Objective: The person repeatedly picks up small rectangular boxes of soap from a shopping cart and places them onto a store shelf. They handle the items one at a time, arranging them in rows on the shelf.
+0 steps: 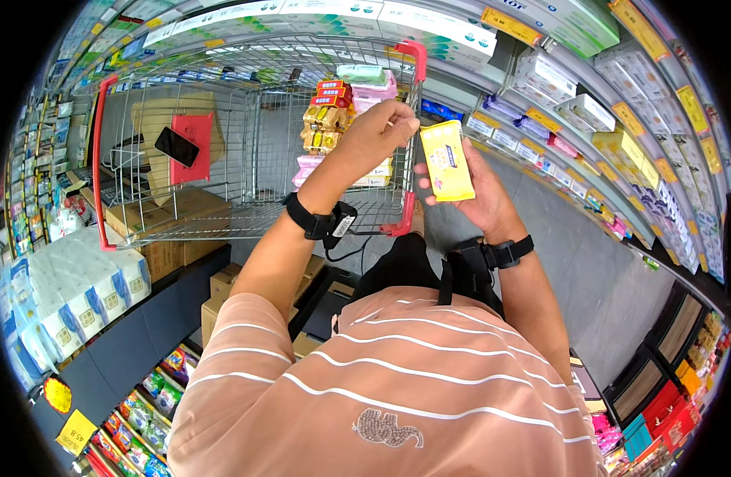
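My right hand [482,191] holds a yellow soft packet [448,161] flat, just outside the near end of a wire shopping cart [252,143]. Close to the packet's left side, above the cart's rim, is my left hand [386,128], its fingers curled and bent; I see nothing in it. Below that hand, stacked in the cart, are red boxes [331,93], gold-wrapped packs [322,141], pink packs [306,168] and a pale green pack [362,74]. A black phone [177,147] lies on a red item [199,128] at the cart's far left.
Shelves of boxed goods [544,77] run along the top and right. Cardboard boxes [162,238] and wrapped white packs [85,292] lie to the left of me. Grey floor [556,238] shows at the right. Bagged goods [139,417] fill a shelf at the lower left.
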A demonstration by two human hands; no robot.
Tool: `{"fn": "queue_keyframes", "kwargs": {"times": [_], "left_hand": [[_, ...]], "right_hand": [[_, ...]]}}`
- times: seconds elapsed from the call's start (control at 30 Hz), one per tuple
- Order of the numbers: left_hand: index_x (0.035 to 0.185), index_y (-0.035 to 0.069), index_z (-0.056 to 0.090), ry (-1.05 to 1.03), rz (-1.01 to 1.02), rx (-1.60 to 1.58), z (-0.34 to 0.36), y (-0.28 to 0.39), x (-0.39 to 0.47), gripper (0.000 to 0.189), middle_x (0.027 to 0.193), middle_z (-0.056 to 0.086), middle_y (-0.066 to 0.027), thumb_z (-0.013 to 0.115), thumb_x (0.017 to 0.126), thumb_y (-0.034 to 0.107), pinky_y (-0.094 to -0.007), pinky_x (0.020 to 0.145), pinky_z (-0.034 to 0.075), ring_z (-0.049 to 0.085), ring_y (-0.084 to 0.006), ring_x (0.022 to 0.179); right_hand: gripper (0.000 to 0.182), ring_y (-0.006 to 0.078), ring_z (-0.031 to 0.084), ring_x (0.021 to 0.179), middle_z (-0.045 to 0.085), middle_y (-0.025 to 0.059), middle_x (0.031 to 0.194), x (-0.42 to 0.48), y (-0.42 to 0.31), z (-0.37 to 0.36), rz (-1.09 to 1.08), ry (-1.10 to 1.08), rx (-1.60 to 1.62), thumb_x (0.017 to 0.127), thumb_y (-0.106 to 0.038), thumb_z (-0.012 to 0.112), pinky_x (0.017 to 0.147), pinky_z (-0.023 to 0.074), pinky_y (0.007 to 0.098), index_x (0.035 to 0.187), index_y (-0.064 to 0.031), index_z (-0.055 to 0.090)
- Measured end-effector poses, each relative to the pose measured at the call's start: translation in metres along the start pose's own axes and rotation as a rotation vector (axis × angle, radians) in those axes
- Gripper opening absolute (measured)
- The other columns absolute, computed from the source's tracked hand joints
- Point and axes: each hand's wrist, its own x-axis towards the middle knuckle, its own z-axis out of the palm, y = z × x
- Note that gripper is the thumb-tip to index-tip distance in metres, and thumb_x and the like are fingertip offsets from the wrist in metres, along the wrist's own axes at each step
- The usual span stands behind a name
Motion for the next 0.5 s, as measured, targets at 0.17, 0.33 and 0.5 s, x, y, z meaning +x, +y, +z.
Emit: {"fn": "queue_keyframes", "kwargs": {"times": [0.17, 0.33, 0.5], "left_hand": [[0.123, 0.006, 0.065, -0.182, -0.089, -0.026, 0.008, 0.008, 0.013, 0.041, 0.099, 0.068, -0.0009, 0.06, 0.101, 0.041, -0.0242, 0.066, 0.05, 0.064, -0.009, 0.085], [0.119, 0.005, 0.068, -0.301, -0.117, -0.067, 0.017, 0.011, 0.022, 0.044, 0.095, 0.066, 0.0004, 0.06, 0.101, 0.044, -0.0237, 0.064, 0.048, 0.059, -0.0079, 0.08], [0.116, 0.004, 0.069, -0.299, -0.146, -0.066, 0.021, 0.006, 0.026, 0.044, 0.093, 0.066, 0.0007, 0.06, 0.101, 0.045, -0.0235, 0.064, 0.047, 0.058, -0.007, 0.078]], "right_hand": [[0.063, 0.0285, 0.072, 0.098, 0.068, 0.019, 0.12, -0.001, -0.002, -0.012, 0.056, -0.085, 0.05, 0.107, -0.057, 0.033, 0.074, 0.0615, 0.0416, 0.142, -0.0078, 0.05], [0.064, 0.0302, 0.072, 0.099, 0.067, 0.02, 0.123, -0.003, -0.002, -0.021, 0.093, -0.088, 0.058, 0.107, -0.058, 0.033, 0.072, 0.0608, 0.0415, 0.144, -0.0086, 0.05], [0.065, 0.0316, 0.071, 0.101, 0.067, 0.0192, 0.125, -0.006, -0.002, -0.024, 0.103, -0.068, 0.073, 0.106, -0.058, 0.034, 0.076, 0.0617, 0.0439, 0.143, -0.0081, 0.05]]}}
